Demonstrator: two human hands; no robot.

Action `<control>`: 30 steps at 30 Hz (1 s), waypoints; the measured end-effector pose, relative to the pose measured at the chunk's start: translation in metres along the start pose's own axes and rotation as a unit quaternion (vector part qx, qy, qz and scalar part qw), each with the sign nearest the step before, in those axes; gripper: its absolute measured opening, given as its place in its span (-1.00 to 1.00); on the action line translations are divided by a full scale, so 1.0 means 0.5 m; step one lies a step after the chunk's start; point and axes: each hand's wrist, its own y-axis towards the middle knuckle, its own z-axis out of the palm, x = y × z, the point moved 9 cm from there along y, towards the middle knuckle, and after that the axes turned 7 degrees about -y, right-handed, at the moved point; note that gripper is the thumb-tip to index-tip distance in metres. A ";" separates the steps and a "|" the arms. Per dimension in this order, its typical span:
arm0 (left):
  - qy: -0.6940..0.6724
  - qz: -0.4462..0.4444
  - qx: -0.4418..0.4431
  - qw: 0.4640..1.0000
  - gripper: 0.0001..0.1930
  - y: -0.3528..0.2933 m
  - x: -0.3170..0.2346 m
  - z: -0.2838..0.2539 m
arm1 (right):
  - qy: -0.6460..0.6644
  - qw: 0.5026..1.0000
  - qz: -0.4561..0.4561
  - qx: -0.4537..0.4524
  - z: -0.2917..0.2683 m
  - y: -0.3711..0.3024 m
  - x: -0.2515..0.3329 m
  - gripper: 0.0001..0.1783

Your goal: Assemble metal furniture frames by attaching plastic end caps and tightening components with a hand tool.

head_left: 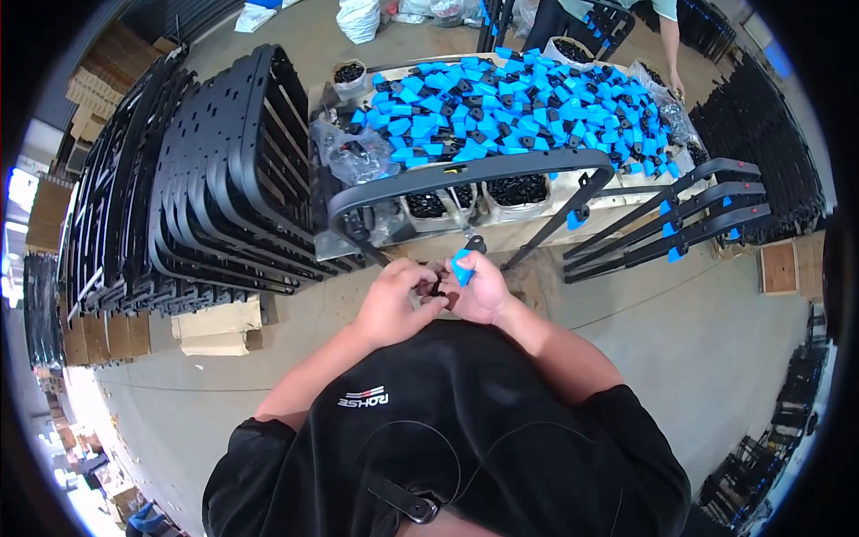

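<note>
Right hand (483, 291) is gripping 1 blue piece (462, 268); half-curled left hand (394, 295), hold unclear, is seemingly picking dark parts (436, 288), needing careful pinching.

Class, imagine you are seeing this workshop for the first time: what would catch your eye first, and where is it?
The big heap of bright blue and black parts, filling the upper middle, jumps out first. Next come the dark frames packed side by side at the left. Nearer, around the centre, the right hand holds one blue and black piece, with the left hand close beside it.
</note>
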 end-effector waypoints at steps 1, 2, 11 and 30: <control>-0.003 0.002 0.007 1.000 -0.65 -0.011 0.000 -0.022 | 0.010 1.000 0.009 -0.027 0.031 0.007 -0.018 -0.40; 0.076 0.024 0.008 0.997 -0.64 -0.019 -0.009 -0.048 | 0.012 0.999 0.003 -0.033 0.043 0.026 -0.036 -0.40; 0.135 -0.052 0.034 0.989 -0.73 -0.124 0.082 -0.143 | 0.021 0.999 0.011 -0.025 0.085 0.114 -0.161 -0.33; -0.305 -0.353 -0.066 0.882 -0.85 -0.226 0.361 -0.184 | -0.533 0.785 0.104 -0.299 -0.072 0.208 -0.200 -0.67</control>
